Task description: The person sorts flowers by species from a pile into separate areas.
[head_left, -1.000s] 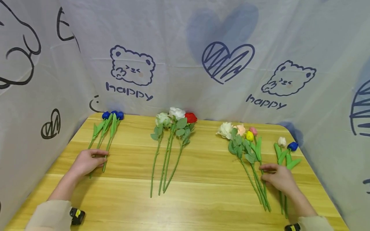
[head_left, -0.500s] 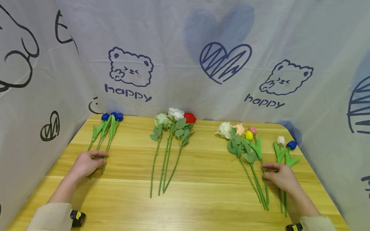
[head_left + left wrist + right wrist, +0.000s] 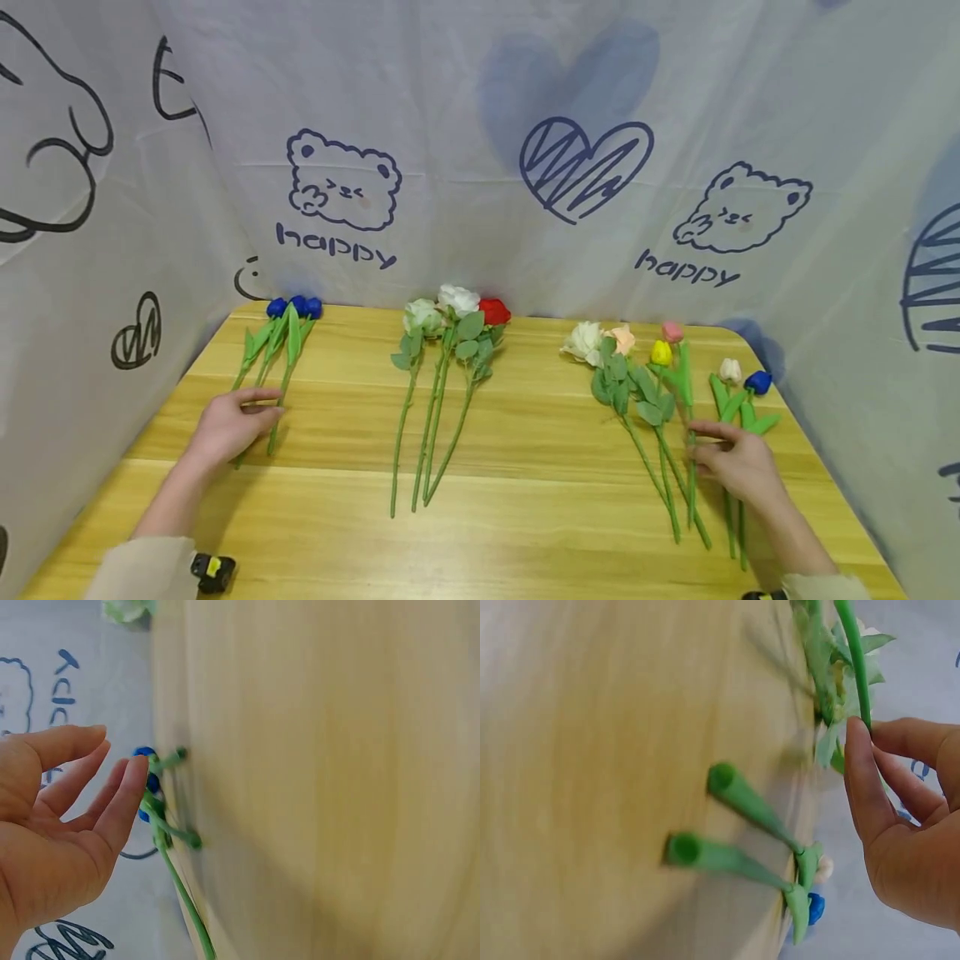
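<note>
My right hand [image 3: 738, 467] pinches the stem of a pink tulip [image 3: 672, 332] between thumb and fingertips; the right wrist view shows the green stem [image 3: 856, 660] in that pinch. Just left of it lies a yellow tulip [image 3: 661, 353], its stem crossing those of a white rose [image 3: 583, 342] and a peach rose [image 3: 622, 339]. To the right lie a white tulip [image 3: 730, 370] and a blue tulip [image 3: 758, 382]. At the left, my left hand [image 3: 232, 425] hovers over the stems of three blue tulips [image 3: 297, 306]. Its fingers [image 3: 124, 799] are extended, thumb apart, holding nothing.
In the middle of the wooden table [image 3: 525, 533] lie a pale green rose [image 3: 423, 317], a white rose [image 3: 458, 300] and a red rose [image 3: 495, 312] with long stems. A printed cloth [image 3: 465, 200] hangs behind the far edge and along both sides.
My right hand has shifted slightly right, and the pink tulip has moved with it, away from the roses. The yellow tulip has also shifted slightly right. My left hand stays almost in place.
</note>
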Motion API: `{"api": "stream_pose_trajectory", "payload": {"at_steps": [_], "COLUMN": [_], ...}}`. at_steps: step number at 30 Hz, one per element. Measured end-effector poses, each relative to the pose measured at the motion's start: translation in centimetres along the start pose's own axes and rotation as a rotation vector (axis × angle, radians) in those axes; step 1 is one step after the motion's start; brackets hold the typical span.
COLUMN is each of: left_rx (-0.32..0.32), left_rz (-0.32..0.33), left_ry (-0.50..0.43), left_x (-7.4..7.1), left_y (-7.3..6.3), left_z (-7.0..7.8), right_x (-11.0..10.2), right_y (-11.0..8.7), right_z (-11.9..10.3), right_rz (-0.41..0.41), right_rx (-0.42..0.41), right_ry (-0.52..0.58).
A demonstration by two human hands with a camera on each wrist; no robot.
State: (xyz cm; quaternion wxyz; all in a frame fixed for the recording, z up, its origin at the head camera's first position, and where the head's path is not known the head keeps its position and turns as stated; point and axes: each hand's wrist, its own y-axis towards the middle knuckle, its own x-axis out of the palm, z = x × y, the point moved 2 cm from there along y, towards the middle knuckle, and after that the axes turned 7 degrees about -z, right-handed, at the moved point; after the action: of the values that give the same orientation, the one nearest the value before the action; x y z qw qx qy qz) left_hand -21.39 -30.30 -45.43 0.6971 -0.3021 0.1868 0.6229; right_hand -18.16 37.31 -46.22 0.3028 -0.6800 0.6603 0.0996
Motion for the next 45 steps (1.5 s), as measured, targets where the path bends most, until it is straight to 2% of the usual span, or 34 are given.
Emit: {"api": "stream_pose_trajectory", "payload": {"at_steps": [8, 12, 15, 20, 27, 30, 34, 37, 42, 45], "left_rx": [0.07, 0.125, 0.182, 0.275, 0.418, 0.455, 0.486, 0.503, 0.516, 0.518], "left_rz": [0.169, 0.21, 0.216, 0.152, 0.061, 0.028, -0.029, -0.095, -0.209, -0.244], "left_ry": [-0.165, -0.21, -0.265, -0.385, -0.487, -0.509, -0.502, -0.459, -0.392, -0.383], "left_x": [2.1, 3.6, 4.8, 7.3, 11.7, 13.4, 15.5, 16.7, 18.0, 18.5], "left_y": [-1.0, -1.2, -1.1, -0.7, 0.0, 0.0, 0.1, 0.0, -0.3, -0.3], "left_z": [3.9, 6.3, 8.4, 12.0, 16.2, 17.5, 18.8, 19.5, 20.1, 20.1], "right_x": [0.6, 1.0, 1.4, 3.5, 7.5, 9.1, 11.2, 12.5, 14.4, 15.2], "right_y": [-0.6, -0.6, -0.5, 0.0, 0.8, 1.2, 1.8, 2.0, 2.4, 2.5], "right_z": [-1.4, -2.6, -3.9, -6.7, -10.7, -12.0, -13.4, -14.2, -15.2, -15.7], "right_rz": [0.138, 0.208, 0.224, 0.211, 0.201, 0.174, 0.122, 0.085, 0.047, 0.029], "right_rx": [-0.037, -0.078, -0.139, -0.243, -0.304, -0.34, -0.389, -0.418, -0.439, -0.442], "right_ry": [0.046, 0.136, 0.241, 0.418, 0.471, 0.534, 0.615, 0.637, 0.668, 0.698]}}
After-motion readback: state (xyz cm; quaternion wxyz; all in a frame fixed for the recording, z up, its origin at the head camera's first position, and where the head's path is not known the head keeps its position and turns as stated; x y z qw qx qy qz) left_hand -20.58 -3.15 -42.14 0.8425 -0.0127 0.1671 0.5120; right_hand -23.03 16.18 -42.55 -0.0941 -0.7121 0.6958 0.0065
